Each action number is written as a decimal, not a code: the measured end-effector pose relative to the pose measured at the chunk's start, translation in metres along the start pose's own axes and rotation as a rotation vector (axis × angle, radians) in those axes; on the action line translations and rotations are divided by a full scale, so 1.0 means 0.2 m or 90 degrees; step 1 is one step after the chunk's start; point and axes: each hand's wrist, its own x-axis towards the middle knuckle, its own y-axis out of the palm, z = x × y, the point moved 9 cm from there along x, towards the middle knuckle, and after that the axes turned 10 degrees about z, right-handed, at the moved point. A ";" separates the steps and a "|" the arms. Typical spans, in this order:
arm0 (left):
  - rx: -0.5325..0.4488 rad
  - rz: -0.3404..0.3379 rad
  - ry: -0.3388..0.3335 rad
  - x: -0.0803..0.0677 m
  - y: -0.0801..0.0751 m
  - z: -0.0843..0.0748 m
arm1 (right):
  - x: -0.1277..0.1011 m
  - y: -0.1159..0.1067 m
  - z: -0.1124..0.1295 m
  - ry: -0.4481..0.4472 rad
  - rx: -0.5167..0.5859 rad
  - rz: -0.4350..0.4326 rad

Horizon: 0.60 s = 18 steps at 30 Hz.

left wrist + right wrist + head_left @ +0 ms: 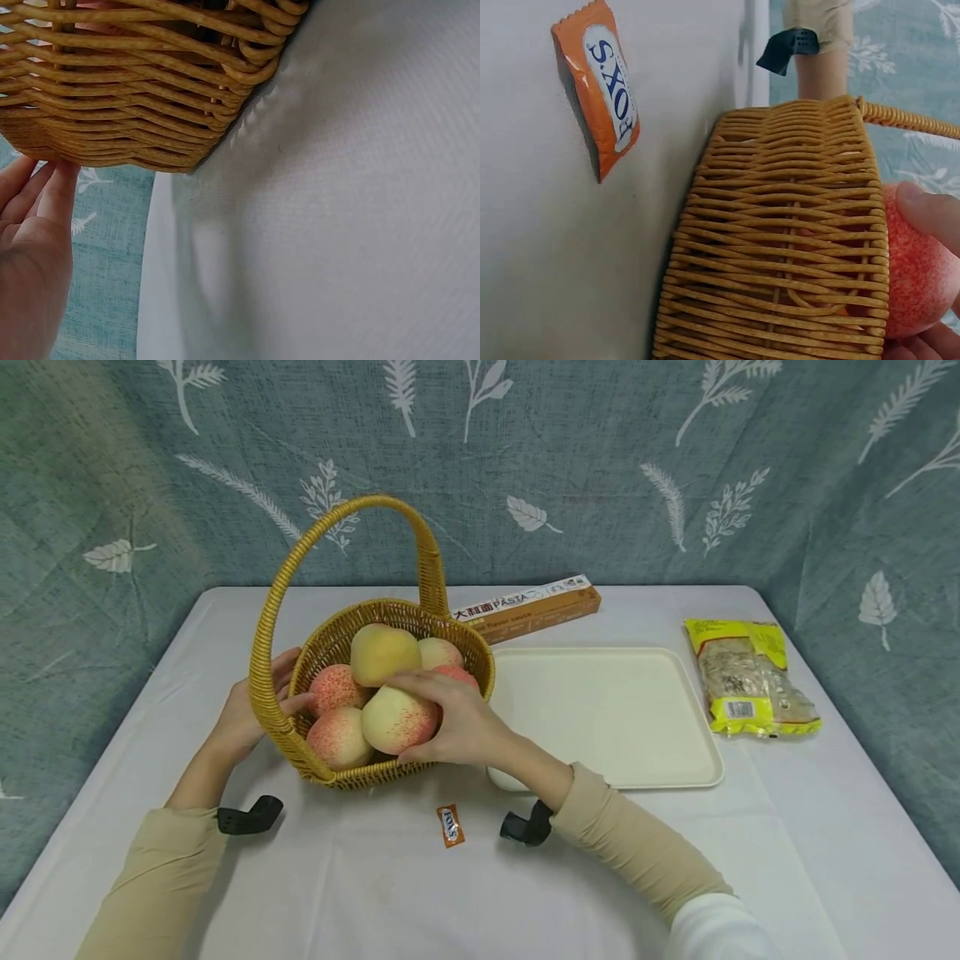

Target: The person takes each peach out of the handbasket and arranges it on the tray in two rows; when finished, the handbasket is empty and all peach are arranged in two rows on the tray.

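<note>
right hand point(461, 722) fingers curl over the pale yellow-pink peach point(397, 720) at the front of the woven wicker basket point(330, 647) on the tabletop – left hand point(247, 714), fingers relaxed, braces the rim against tipping

White-clothed table point(375, 893) carries wicker basket point(390, 768), cream tray point(607, 710), pasta box point(525, 607), yellow snack bag point(746, 677), small orange candy packet point(449, 825).
</note>
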 end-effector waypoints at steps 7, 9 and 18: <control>0.003 0.004 -0.005 0.00 0.01 -0.01 | -0.02 0.00 -0.01 -0.003 0.000 -0.022; 0.001 0.007 -0.003 0.00 0.01 -0.02 | -0.02 -0.01 -0.01 -0.010 0.003 -0.031; 0.009 0.008 0.000 -0.01 0.00 -0.02 | -0.06 -0.10 -0.01 -0.027 0.035 -0.091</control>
